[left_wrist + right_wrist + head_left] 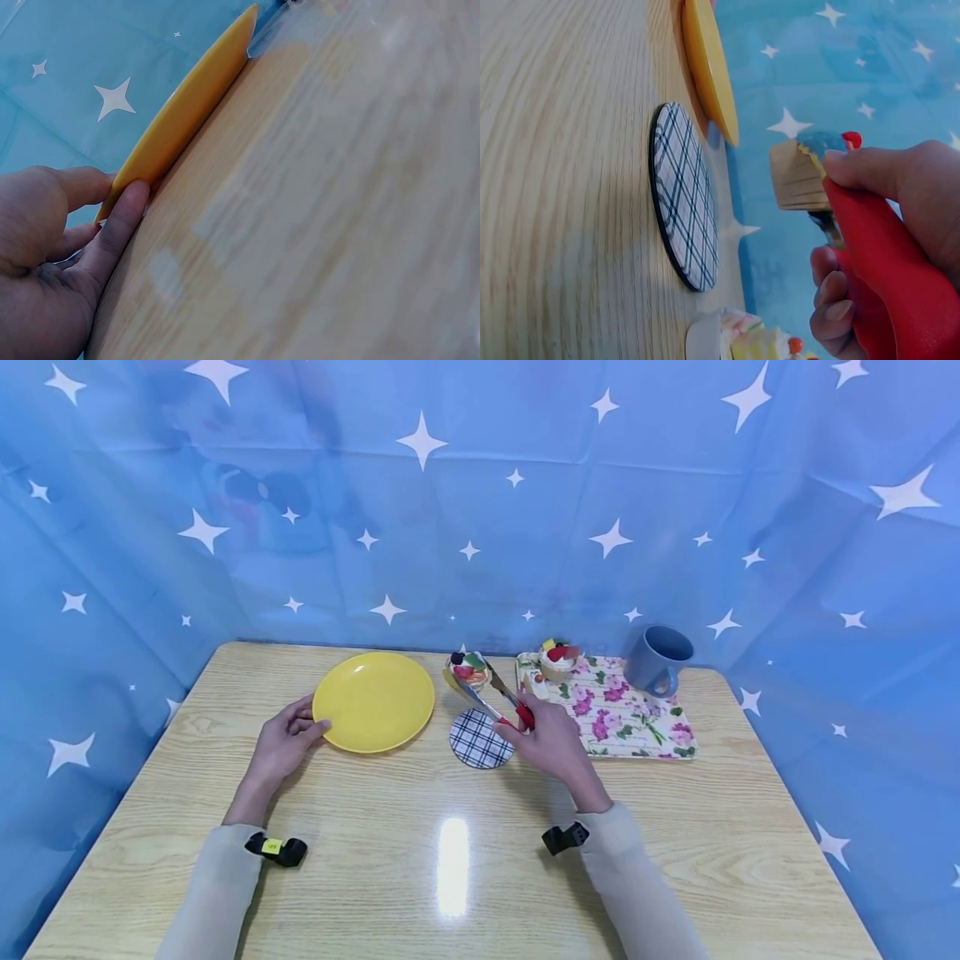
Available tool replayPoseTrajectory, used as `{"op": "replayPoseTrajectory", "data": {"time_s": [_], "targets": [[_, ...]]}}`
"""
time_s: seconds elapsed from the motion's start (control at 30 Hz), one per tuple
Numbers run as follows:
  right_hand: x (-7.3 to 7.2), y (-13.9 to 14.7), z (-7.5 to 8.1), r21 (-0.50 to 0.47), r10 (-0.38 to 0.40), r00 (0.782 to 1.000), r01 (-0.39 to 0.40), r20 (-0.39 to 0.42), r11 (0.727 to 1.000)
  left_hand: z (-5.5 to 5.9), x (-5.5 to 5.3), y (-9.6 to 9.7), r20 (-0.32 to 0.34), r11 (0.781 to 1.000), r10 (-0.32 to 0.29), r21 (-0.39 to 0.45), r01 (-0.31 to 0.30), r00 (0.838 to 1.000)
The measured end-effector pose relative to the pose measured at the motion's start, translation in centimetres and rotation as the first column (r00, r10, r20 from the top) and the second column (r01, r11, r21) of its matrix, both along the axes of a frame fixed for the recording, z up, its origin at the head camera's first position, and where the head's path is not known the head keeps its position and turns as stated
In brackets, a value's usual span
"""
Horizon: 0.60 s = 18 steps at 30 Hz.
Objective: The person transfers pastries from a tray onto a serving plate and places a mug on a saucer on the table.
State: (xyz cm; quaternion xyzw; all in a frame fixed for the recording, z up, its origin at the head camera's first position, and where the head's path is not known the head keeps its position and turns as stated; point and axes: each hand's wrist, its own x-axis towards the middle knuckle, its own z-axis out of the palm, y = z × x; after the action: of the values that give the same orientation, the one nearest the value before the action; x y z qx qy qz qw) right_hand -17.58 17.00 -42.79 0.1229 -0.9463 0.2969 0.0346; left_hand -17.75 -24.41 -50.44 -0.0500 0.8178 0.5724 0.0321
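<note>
My left hand [281, 745] pinches the left rim of a yellow plate [373, 702], thumb on the near side. In the left wrist view the plate [184, 105] appears edge-on, close over the wooden table. With my right hand [551, 737] I grip red-handled tongs [525, 717]. Between the tongs' tips is a fruit-topped cupcake [471, 672], to the right of the plate and beyond a round checked coaster [482, 740]. The right wrist view shows the cupcake [799, 176] clear of the tabletop, partly hidden by my thumb.
A flower-patterned tray [618, 739] lies to the right. On it are another fruit-topped cupcake [557, 662], a small cake piece [536, 685] at the left edge and a blue-grey mug [660, 658]. A blue star-patterned curtain [423, 527] borders the table's back and sides.
</note>
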Motion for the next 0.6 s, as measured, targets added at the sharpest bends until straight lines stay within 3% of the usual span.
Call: {"op": "replayPoseTrajectory", "data": {"time_s": [0.27,0.6], "targets": [[-0.4,-0.8,-0.2,-0.002,0.047,0.998,-0.047,-0.033,0.999,1.7,0.6,0.4,0.009,1.000,-0.001,0.011,0.001,1.000],[-0.7,-2.0,-0.3,-0.025,0.081,0.997,-0.081,-0.014,0.996,0.0,0.0,-0.2,-0.016,1.000,-0.002,0.002,0.002,1.000]]}}
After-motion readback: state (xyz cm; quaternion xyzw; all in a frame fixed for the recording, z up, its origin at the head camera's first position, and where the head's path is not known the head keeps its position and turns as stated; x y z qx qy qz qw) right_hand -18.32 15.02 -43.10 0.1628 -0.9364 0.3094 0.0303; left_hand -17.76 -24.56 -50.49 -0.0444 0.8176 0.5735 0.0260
